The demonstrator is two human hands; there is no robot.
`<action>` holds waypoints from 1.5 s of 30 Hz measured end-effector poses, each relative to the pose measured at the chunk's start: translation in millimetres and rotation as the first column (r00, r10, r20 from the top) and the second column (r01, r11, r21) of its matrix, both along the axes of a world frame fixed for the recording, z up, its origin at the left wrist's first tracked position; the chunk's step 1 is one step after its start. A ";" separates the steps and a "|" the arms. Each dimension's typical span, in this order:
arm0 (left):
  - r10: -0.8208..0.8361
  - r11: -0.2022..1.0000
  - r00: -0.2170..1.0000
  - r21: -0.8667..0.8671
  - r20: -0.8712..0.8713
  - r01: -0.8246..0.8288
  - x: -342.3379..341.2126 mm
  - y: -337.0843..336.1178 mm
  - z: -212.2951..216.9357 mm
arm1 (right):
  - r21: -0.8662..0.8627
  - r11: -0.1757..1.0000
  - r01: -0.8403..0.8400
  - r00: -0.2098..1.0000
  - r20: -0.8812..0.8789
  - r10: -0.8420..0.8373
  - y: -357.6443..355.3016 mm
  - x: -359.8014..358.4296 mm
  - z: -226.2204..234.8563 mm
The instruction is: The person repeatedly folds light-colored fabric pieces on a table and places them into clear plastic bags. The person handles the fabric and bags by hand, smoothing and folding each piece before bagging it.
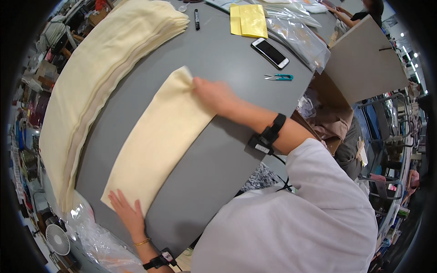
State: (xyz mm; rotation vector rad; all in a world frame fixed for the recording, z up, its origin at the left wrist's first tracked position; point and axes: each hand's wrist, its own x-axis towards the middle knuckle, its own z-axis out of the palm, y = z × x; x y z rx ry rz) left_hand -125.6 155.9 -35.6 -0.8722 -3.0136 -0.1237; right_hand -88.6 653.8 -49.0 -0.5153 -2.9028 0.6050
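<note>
A long folded piece of cream fabric [152, 143] lies slantwise across the grey table in front of me. My left hand [129, 214] rests flat on its near end with the fingers spread. At the far end my right hand [216, 95], a little blurred, grips the right edge near the corner. The cloth puckers there, and that corner is slightly smeared too. To the left stretches a thick stack of similar cream fabric [86, 86], its layered edges toward me.
On the grey table [200, 168] lie a black marker [197, 20], yellow packets [248, 21], a phone [270, 53] and teal thread snips [279, 77]. Clear plastic bags [298, 38] cover the far right corner. An open cardboard box [334, 129] stands beyond the right edge. Another person works at far right.
</note>
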 end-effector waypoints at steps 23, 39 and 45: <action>-0.079 0.994 0.997 0.069 -0.006 0.079 77.3 62.4 -5.0 | 0.009 0.889 0.459 0.888 0.041 -0.459 260.2 88.6 -3.3; -0.094 0.987 0.994 0.133 0.054 0.087 68.7 56.5 8.8 | 0.146 0.979 0.145 0.986 -0.109 -0.129 58.3 102.5 14.3; -0.078 0.974 0.997 0.213 -0.029 0.083 74.4 58.6 -4.9 | -0.706 0.681 0.194 0.972 0.045 -0.230 91.2 89.8 6.6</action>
